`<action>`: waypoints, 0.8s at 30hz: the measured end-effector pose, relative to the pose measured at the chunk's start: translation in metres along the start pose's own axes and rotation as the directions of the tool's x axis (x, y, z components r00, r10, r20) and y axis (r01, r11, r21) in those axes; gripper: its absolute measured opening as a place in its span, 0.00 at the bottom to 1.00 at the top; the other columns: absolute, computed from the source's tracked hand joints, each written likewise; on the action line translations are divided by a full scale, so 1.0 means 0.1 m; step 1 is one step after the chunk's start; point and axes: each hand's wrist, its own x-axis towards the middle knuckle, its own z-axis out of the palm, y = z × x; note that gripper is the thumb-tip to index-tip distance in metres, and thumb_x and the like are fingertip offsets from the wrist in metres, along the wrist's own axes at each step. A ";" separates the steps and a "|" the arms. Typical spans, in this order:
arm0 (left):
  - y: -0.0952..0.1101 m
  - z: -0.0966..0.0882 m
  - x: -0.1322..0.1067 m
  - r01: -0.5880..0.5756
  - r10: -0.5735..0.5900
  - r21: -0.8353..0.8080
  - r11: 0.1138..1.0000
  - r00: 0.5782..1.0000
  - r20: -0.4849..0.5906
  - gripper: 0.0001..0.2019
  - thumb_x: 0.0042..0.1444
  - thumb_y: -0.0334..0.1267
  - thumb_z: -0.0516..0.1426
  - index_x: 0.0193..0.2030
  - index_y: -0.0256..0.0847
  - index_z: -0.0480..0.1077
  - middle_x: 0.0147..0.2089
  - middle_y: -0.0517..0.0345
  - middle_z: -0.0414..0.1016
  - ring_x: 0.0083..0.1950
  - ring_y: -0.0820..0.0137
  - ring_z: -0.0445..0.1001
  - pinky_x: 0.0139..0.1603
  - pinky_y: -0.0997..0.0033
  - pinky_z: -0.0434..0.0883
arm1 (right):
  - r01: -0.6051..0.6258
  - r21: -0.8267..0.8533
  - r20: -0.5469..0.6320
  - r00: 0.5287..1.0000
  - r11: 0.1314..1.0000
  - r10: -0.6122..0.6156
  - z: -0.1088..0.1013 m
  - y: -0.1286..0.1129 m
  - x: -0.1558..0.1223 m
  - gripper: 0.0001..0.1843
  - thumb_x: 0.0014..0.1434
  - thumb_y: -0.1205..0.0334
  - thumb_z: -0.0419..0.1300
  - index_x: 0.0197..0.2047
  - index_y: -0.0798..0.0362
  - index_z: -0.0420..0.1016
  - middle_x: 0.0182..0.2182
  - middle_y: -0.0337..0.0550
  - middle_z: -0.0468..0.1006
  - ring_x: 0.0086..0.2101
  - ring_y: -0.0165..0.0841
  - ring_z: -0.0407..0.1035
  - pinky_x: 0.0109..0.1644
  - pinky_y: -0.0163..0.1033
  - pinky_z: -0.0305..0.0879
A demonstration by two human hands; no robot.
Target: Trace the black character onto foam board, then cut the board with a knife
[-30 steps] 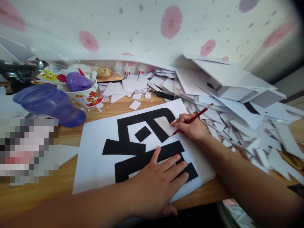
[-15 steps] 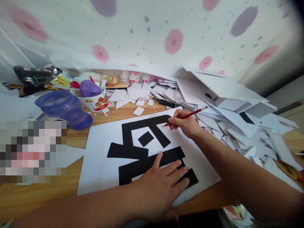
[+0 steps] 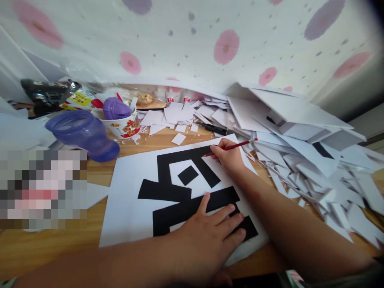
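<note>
A white sheet [image 3: 129, 172] lies on the wooden table with a black cut-out shape [image 3: 163, 168] on top of it. A small black rectangle [image 3: 188, 175] sits inside the shape's upper opening. My left hand [image 3: 210, 236] rests flat on the lower part of the black shape, fingers spread. My right hand [image 3: 229, 154] is closed round a red pencil [image 3: 232, 146], held low and slanted. The pencil's tip is at the upper right of the black shape, by the inner edge of its top bar; whether it touches cannot be made out.
Behind the sheet stand a paper cup [image 3: 124, 127] holding a purple item [image 3: 116, 108] and a translucent blue container [image 3: 82, 130]. A dark cutter-like tool [image 3: 213, 128] lies among paper scraps [image 3: 179, 139]. Stacked white boards [image 3: 288, 108] and offcuts crowd the right side.
My right hand and the pencil tip have moved slightly left and up along the shape's top bar. My left hand stays on the shape. The whole view has shifted a little.
</note>
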 end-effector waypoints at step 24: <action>0.00 -0.02 0.02 0.003 -0.004 0.042 0.999 1.000 0.025 0.37 0.59 0.58 0.50 0.68 0.38 0.48 0.72 0.47 0.42 0.73 0.57 0.38 0.64 0.29 0.29 | 0.009 -0.088 -0.081 0.997 0.996 -0.016 -0.05 -0.01 0.04 0.12 0.44 0.67 0.58 0.18 0.50 0.58 0.12 0.30 0.64 0.16 0.28 0.61 0.19 0.32 0.52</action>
